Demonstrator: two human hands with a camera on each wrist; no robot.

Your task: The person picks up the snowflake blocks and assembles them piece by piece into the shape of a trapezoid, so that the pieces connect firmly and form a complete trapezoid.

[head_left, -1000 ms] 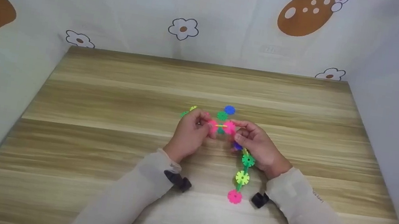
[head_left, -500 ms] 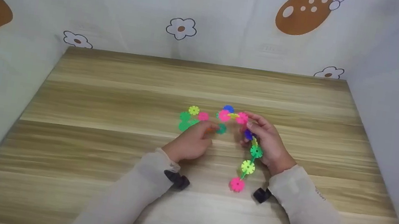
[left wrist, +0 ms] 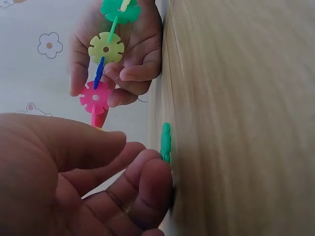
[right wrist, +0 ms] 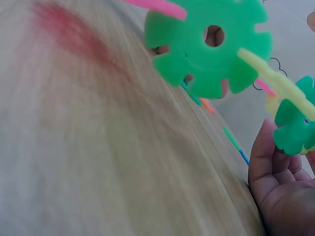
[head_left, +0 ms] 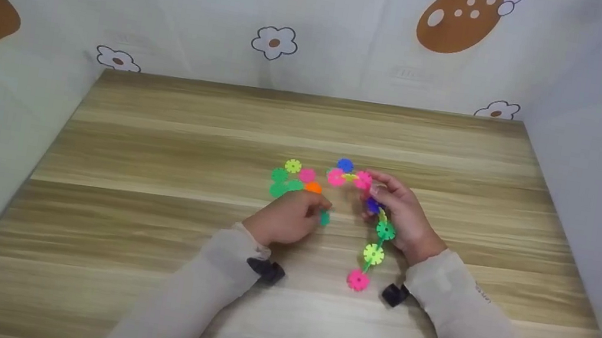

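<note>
My right hand (head_left: 404,220) pinches a chain of interlocking flower-shaped plastic discs (head_left: 373,254) near its bend. Pink, yellow, blue and green discs make up the chain, and its tail hangs toward me, ending in a pink disc (head_left: 358,280). A large green disc (right wrist: 172,54) of it looms in the right wrist view. Low over the table to the left, my left hand (head_left: 289,216) has its fingertips at a loose green disc (left wrist: 166,141). Thumb and fingers stand apart in the left wrist view. The hand partly hides that green disc in the head view.
Loose discs lie beyond my left hand: yellow (head_left: 293,166), pink (head_left: 307,176), orange (head_left: 313,187) and several green (head_left: 279,175). A blue disc (head_left: 344,165) lies behind the chain's upper end. Patterned cloth walls (head_left: 322,29) border the wooden table (head_left: 157,171).
My left hand has let go of the chain and dropped to the table, then drawn the green disc nearer, uncovering the orange one. My right hand has shifted the chain slightly away from me.
</note>
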